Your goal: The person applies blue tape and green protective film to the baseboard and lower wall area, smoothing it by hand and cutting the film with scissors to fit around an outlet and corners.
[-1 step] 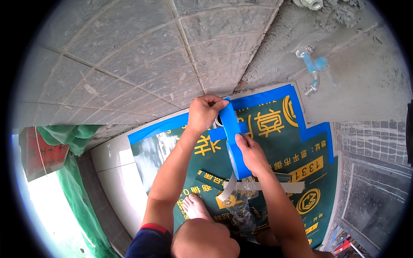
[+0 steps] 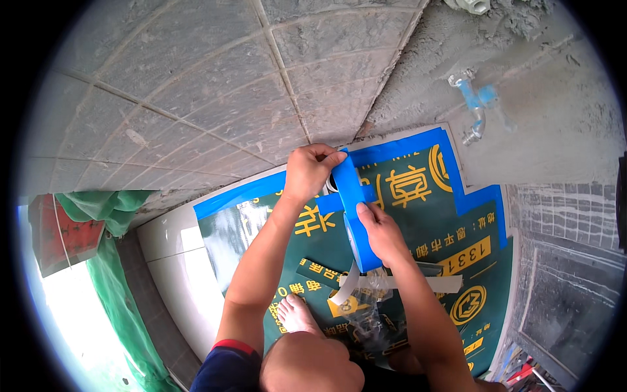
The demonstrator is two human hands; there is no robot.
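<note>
My left hand [image 2: 305, 173] pinches the free end of a blue tape strip [image 2: 351, 183] between thumb and fingers, close to the foot of the wall. The strip runs toward me to a wide roll of blue tape [image 2: 369, 261], which my right hand [image 2: 384, 236] grips from its right side. Under both hands lies a dark green protective sheet [image 2: 431, 261] with yellow lettering. More blue tape [image 2: 241, 194] lines its far edge and the stepped right corner. Beside the held strip, a small round opening [image 2: 331, 184] is partly hidden.
Grey tiles [image 2: 196, 85] cover the far wall. A tap [image 2: 471, 104] with blue parts juts from the cement wall at right. Pale paper strips [image 2: 444, 285] and crumpled clear plastic [image 2: 369, 320] lie near my bare foot [image 2: 297, 315]. Green netting [image 2: 108, 209] hangs at left.
</note>
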